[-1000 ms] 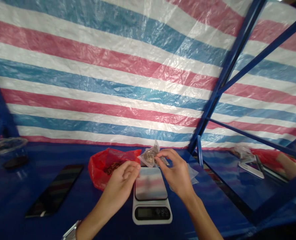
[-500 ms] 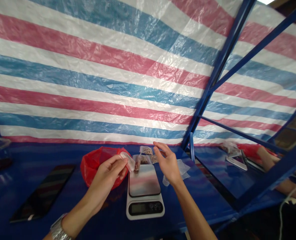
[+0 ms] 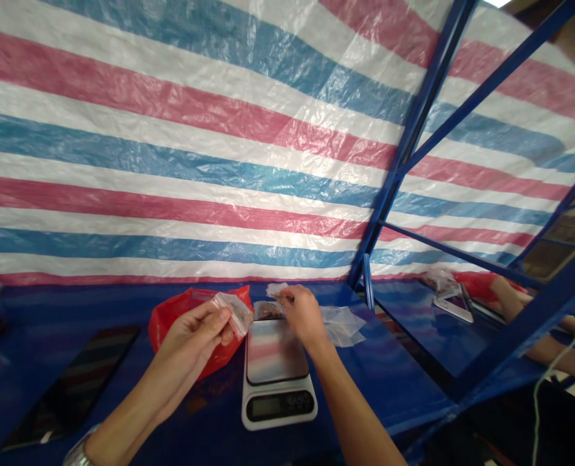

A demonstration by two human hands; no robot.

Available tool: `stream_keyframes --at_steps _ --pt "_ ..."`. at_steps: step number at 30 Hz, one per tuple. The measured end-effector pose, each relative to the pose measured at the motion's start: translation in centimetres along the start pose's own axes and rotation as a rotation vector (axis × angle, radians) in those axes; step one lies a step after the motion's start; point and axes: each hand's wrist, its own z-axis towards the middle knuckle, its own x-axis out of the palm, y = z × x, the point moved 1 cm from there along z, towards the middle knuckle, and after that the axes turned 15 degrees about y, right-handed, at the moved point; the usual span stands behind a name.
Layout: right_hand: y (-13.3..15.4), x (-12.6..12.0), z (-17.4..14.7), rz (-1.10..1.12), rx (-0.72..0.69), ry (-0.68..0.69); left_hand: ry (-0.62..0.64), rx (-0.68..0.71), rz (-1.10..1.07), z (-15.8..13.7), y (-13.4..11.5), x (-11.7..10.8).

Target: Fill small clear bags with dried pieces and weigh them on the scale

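Observation:
My left hand (image 3: 202,333) is closed, its thumb and fingers pinching a small clear zip bag (image 3: 238,312) above the edge of a red plastic bag (image 3: 171,307). What this zip bag holds, if anything, is hard to make out. My right hand (image 3: 306,317) reaches past the back of a white kitchen scale (image 3: 278,411), fingers pinched on the edge of a small clear zip bag (image 3: 276,289). Another zip bag with brown bits (image 3: 266,311) lies at the scale's rear edge. The metal scale plate (image 3: 275,356) has nothing visible on it.
Clear empty-looking bags (image 3: 343,325) lie right of the scale on the blue table (image 3: 389,382). A dark flat panel (image 3: 74,388) lies at left. Blue metal bars (image 3: 381,207) cross at right. Another person's arm (image 3: 505,301) and a white device (image 3: 455,307) are beyond.
My right hand has moved left and its spread fingers have closed at the small bags behind the scale. My left hand keeps its zip bag. The view has shifted slightly.

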Motion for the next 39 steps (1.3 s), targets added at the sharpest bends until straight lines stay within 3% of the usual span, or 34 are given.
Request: stream_keyframes --at_steps 3,6,7,9,11,16,20,25,34,39 --pt "1.2 -1.5 -0.6 0.042 -0.053 -0.129 0.012 -0.028 0.1 0.0 -0.2 0.1" --pt "4.7 -3.0 -3.0 0.242 -0.233 -0.341 -0.017 -0.062 0.224 0.0 -0.3 0.2" --pt "6.0 -3.3 -3.9 0.311 -0.306 -0.32 -0.029 -0.073 0.254 -0.1 -0.4 0.2" --pt "8.5 -3.5 -5.5 0.369 -0.431 -0.151 -0.047 -0.086 0.283 -0.2 -0.4 0.3" --pt "10.2 -3.2 -6.4 0.413 -0.465 -0.023 -0.047 -0.09 0.285 -0.3 -0.5 0.4" --pt "11.1 -2.2 -6.3 0.619 -0.389 0.173 -0.066 -0.122 0.286 -0.5 -0.5 -0.2" --pt "11.6 -1.2 -5.7 0.732 -0.313 0.23 -0.058 -0.147 0.315 -0.8 -0.7 -1.1" --pt "12.7 0.7 -4.7 0.916 -0.268 0.286 -0.034 -0.08 0.333 -0.9 -1.5 -2.0" --pt "14.7 4.2 -3.7 0.905 -0.292 0.146 -0.037 -0.006 0.456 -0.9 -2.6 -2.9" --pt "14.2 4.4 -3.2 0.628 -0.233 -0.128 -0.076 0.099 0.562 -0.6 -3.1 -3.8"
